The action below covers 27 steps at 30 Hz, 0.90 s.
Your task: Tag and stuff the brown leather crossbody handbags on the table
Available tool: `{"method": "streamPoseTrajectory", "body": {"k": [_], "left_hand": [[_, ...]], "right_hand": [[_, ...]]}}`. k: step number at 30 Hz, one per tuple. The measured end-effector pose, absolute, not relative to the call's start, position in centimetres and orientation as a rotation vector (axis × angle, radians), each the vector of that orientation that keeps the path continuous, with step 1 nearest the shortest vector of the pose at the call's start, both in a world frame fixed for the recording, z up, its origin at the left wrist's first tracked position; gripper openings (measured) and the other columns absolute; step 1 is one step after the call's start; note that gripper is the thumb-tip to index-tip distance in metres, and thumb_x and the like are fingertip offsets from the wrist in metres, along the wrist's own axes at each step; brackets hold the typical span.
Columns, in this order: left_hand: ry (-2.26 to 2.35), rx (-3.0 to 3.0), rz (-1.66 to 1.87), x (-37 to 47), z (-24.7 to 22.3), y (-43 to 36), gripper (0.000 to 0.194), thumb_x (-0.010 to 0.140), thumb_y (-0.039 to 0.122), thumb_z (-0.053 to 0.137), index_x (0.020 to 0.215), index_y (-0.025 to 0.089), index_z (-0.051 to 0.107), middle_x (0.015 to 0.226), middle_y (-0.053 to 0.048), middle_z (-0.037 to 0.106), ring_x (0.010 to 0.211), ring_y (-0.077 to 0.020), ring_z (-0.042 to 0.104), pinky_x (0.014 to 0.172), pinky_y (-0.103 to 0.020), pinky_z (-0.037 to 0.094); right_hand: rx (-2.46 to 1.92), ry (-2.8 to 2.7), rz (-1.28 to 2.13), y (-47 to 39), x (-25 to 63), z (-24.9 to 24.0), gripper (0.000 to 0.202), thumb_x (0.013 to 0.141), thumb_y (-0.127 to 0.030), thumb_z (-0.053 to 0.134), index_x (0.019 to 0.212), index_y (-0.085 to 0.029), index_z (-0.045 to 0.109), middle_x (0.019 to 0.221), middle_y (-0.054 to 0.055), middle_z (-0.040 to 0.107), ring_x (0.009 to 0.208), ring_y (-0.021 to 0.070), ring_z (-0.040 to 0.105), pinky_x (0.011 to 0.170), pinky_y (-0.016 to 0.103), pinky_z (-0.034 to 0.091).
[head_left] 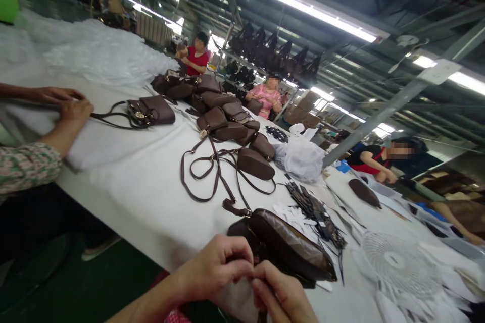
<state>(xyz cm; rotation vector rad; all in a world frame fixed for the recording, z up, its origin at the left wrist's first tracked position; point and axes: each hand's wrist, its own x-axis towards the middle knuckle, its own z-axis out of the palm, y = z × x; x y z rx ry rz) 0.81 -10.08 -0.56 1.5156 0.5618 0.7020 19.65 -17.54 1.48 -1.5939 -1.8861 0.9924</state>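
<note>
A dark brown handbag (288,247) is lying at the near edge of the white surface (144,186). Its near end is pinched by the left hand (215,267) and right hand (280,295), fingers closed together, perhaps on a zipper pull. More brown handbags (223,116) are piled beyond.

Both hands, left hand (212,267) and right hand (282,295), sit at the table's (132,186) near edge, touching a bag (288,247); more bags (227,116) are piled behind it; a fan (394,262) lies to the right; a co-worker's hands (64,103) rest far left.
</note>
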Motion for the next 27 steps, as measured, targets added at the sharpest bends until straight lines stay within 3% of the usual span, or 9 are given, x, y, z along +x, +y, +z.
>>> {"method": "streamPoseTrajectory", "body": {"k": [2,4,6,8,11,14,20,27], "left_hand": [[0.651,1.502,0.783,1.2,-1.6,-9.2,0.019,0.087,0.027,0.049,0.084,0.016,0.065,0.074,0.0,0.06,0.07,-0.0139,0.053,0.066,-0.023,0.044],[0.765,1.637,0.885,1.8,-2.8,-8.4,0.026,0.089,0.029,0.047,0.103,0.017,0.065,0.097,-0.006,0.064,0.089,-0.0192,0.057,0.082,-0.03,0.046],[0.813,1.789,0.943,2.7,-3.8,-7.9,0.035,0.088,0.028,0.049,0.119,0.018,0.059,0.119,-0.011,0.059,0.109,-0.0246,0.053,0.098,-0.037,0.04],[0.787,1.855,0.951,3.5,-4.5,-7.7,0.039,0.088,0.028,0.048,0.125,0.018,0.054,0.127,-0.013,0.056,0.115,-0.027,0.05,0.103,-0.041,0.037],[0.764,1.825,0.954,4.7,-5.1,-7.5,0.033,0.091,0.028,0.042,0.119,0.016,0.054,0.118,-0.012,0.06,0.108,-0.0261,0.053,0.1,-0.041,0.04],[0.774,1.714,0.989,5.6,-5.5,-7.4,0.03,0.094,0.03,0.036,0.113,0.016,0.055,0.109,-0.011,0.063,0.1,-0.024,0.055,0.094,-0.039,0.043],[0.745,1.522,1.064,5.9,-5.9,-7.2,0.027,0.095,0.03,0.036,0.109,0.018,0.055,0.105,-0.006,0.065,0.095,-0.0208,0.058,0.089,-0.033,0.044],[0.775,1.529,1.052,5.9,-6.0,-7.0,0.024,0.092,0.027,0.037,0.102,0.018,0.057,0.097,-0.005,0.066,0.089,-0.021,0.059,0.082,-0.032,0.044]], "right_hand": [[-1.571,-1.884,1.067,-16.2,19.6,4.1,0.037,0.093,-0.051,0.044,0.08,-0.021,0.063,0.063,0.0,0.062,0.058,0.0121,0.056,0.058,0.02,0.045],[-1.606,-1.872,1.05,-14.7,19.5,6.7,0.036,0.093,-0.051,0.044,0.083,-0.022,0.063,0.063,-0.001,0.061,0.055,0.0127,0.054,0.054,0.022,0.044],[-1.666,-2.017,0.819,-13.1,19.7,8.8,0.035,0.092,-0.051,0.045,0.081,-0.024,0.064,0.065,0.0,0.06,0.057,0.0146,0.054,0.054,0.024,0.043],[-1.715,-2.258,0.418,-11.5,19.9,10.0,0.034,0.092,-0.047,0.044,0.077,-0.025,0.066,0.068,0.002,0.059,0.061,0.0161,0.056,0.056,0.026,0.042],[-1.825,-2.57,-0.138,-9.4,19.9,10.5,0.029,0.091,-0.033,0.043,0.073,-0.025,0.065,0.071,0.001,0.057,0.052,0.0126,0.051,0.047,0.025,0.031],[-1.906,-2.768,-0.47,-7.9,19.0,10.4,0.022,0.087,-0.02,0.05,0.071,-0.023,0.064,0.069,0.001,0.057,0.045,0.0105,0.048,0.044,0.028,0.02],[-1.91,-3.001,-0.515,-5.8,17.4,10.7,0.024,0.092,-0.023,0.05,0.078,-0.022,0.069,0.073,0.005,0.067,0.058,0.0172,0.061,0.048,0.029,0.019],[-1.965,-3.025,-0.549,-5.1,17.4,10.6,0.029,0.094,-0.022,0.044,0.082,-0.018,0.07,0.081,0.01,0.071,0.067,0.0186,0.067,0.054,0.026,0.033]]}}
